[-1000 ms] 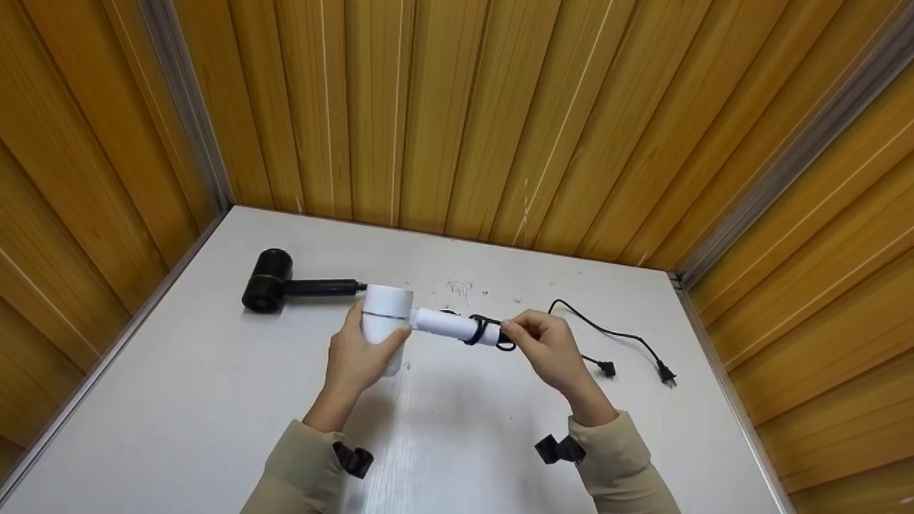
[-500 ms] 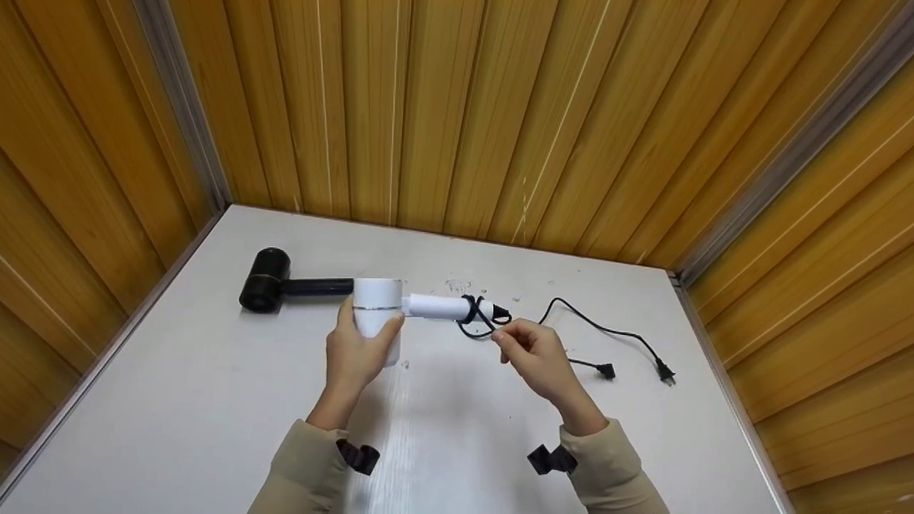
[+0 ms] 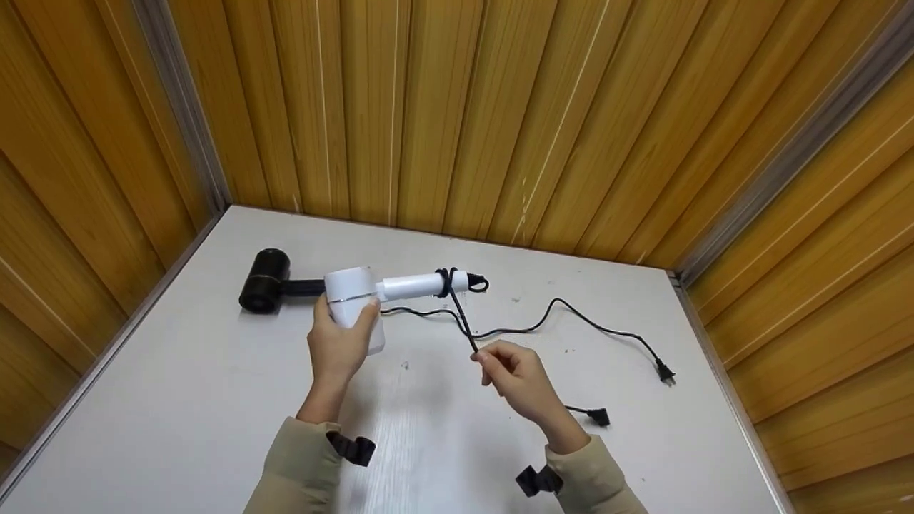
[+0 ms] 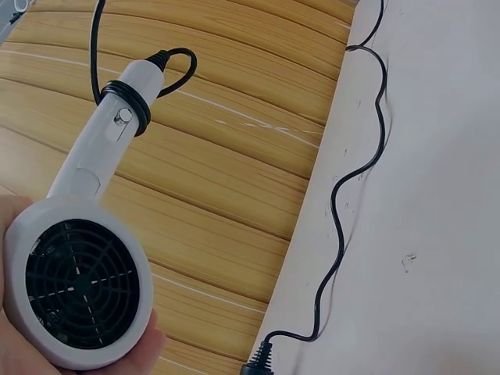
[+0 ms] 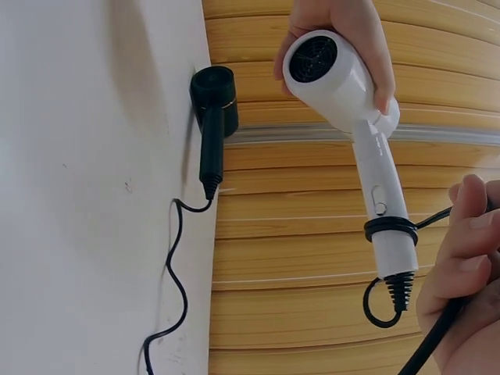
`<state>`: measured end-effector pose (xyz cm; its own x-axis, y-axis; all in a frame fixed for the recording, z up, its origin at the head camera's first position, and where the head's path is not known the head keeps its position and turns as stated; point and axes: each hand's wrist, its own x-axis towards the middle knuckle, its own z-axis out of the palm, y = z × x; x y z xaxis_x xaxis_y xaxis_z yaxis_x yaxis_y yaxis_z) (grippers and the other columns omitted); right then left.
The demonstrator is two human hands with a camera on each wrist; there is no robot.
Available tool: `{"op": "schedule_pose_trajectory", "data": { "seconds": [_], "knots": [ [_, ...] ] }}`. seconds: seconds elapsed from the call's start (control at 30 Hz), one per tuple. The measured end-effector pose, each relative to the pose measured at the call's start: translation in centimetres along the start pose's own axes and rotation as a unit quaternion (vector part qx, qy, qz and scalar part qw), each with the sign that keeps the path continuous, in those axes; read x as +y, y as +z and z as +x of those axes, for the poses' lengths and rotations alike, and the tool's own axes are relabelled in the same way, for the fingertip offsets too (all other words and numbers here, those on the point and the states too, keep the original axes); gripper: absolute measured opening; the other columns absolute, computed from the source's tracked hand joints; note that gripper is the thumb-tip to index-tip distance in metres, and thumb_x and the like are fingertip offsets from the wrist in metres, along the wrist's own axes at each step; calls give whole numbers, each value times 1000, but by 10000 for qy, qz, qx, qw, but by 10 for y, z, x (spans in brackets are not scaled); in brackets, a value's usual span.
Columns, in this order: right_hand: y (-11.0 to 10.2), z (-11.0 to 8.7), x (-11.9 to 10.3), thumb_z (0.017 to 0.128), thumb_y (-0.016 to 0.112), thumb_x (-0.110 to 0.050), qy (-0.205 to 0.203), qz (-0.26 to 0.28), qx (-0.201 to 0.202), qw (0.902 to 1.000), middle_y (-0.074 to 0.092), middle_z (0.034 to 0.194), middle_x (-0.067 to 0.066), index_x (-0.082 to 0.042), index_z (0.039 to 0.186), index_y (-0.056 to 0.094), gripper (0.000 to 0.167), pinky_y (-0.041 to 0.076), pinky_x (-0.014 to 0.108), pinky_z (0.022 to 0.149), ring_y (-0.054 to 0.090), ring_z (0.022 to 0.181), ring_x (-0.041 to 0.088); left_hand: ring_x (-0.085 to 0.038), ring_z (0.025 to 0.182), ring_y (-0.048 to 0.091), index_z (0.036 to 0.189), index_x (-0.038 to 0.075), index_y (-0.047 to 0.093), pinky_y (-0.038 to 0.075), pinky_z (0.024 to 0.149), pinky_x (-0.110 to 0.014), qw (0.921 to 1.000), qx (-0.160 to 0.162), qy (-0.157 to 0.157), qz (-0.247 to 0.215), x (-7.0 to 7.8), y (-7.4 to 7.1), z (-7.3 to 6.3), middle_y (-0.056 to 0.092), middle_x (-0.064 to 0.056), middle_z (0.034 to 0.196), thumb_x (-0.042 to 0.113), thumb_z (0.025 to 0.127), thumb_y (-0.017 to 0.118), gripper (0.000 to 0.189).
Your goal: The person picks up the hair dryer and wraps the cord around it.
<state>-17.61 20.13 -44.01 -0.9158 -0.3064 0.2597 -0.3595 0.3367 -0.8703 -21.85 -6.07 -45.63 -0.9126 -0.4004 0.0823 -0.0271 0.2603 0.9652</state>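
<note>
My left hand (image 3: pixel 339 350) grips the head of a white hair dryer (image 3: pixel 350 289), thumb along its near side, raised over the table. The dryer's handle points right, and its black cord (image 3: pixel 460 314) is wound round the handle near the end. A small loop of cord stands out at the handle's tip. Between thumb and fingers, my right hand (image 3: pixel 518 382) pinches the cord, drawn taut toward me from the handle. Past that hand the cord's plug (image 3: pixel 598 416) shows. In the left wrist view, the dryer's round grille (image 4: pixel 82 283) faces the camera, with fingers wrapped beneath it.
Behind the white dryer, a black hair dryer (image 3: pixel 265 282) lies on the white table (image 3: pixel 214 400), its handle partly covered. Its loose cord (image 3: pixel 507 330) snakes right to a plug (image 3: pixel 665 373). Wood-patterned walls (image 3: pixel 457 121) enclose the table at back and sides.
The white dryer has moved left and slightly away from me. My right hand has come from the handle's tip down and left, drawing the cord out; its plug has slid nearer.
</note>
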Motion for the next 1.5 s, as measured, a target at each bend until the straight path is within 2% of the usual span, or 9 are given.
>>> {"op": "schedule_pose_trajectory", "data": {
  "seconds": [0.13,0.37,0.63,0.93,1.07,1.27,1.37,1.5],
  "knots": [
    [12,-4,6,96,51,-7,51,86,-87,9999,57,66,20,1,98,66,17,35,14,45,42,49,0,-35,101,61,144,6,31,51,79,-48,9999,2,-168,-39,1,-1,1,58,-21,120,47,83,66,81],
    [23,-11,4,97,49,-6,127,233,-111,9996,59,71,24,5,105,65,21,40,16,49,45,54,2,-33,102,59,142,6,32,50,80,-46,9990,29,-390,-205,2,-3,2,56,-19,120,45,84,66,78],
    [27,-13,32,98,48,-7,576,338,-119,9977,59,76,27,5,109,64,23,42,15,53,47,57,3,-33,104,58,140,5,34,50,83,-45,9972,-64,-581,-466,6,-4,1,55,-19,119,47,84,65,76],
    [25,-14,61,98,48,-7,787,413,66,9960,59,76,26,7,108,64,24,39,14,50,45,54,2,-33,105,58,138,5,34,50,83,-45,9937,-221,-792,-767,10,-5,0,53,-18,120,47,86,62,73],
    [24,-15,69,98,48,-8,906,291,121,9954,60,76,26,6,107,65,24,38,14,49,44,53,2,-33,106,56,138,3,34,49,85,-45,9924,-232,-847,-858,10,-4,0,52,-19,121,46,86,62,72],
    [21,-15,74,97,49,-8,1174,190,171,9928,61,78,24,7,107,65,23,37,14,50,44,55,1,-33,108,55,140,2,31,49,86,-43,9877,-414,-1034,-1093,14,-5,-3,50,-19,124,45,89,59,72],
    [21,-13,84,97,50,-7,1179,78,242,9927,62,79,26,9,106,64,23,36,15,51,50,60,6,-33,108,55,141,2,30,49,85,-43,9851,-508,-1095,-1224,16,-5,-4,50,-19,124,44,89,59,72],
    [20,-9,109,96,53,-10,1229,-103,344,9918,63,80,25,9,105,65,24,35,16,53,54,66,15,-33,109,55,142,2,28,49,87,-44,9828,-674,-1138,-1291,17,-4,-5,50,-19,125,45,90,58,74]
  ]
}}
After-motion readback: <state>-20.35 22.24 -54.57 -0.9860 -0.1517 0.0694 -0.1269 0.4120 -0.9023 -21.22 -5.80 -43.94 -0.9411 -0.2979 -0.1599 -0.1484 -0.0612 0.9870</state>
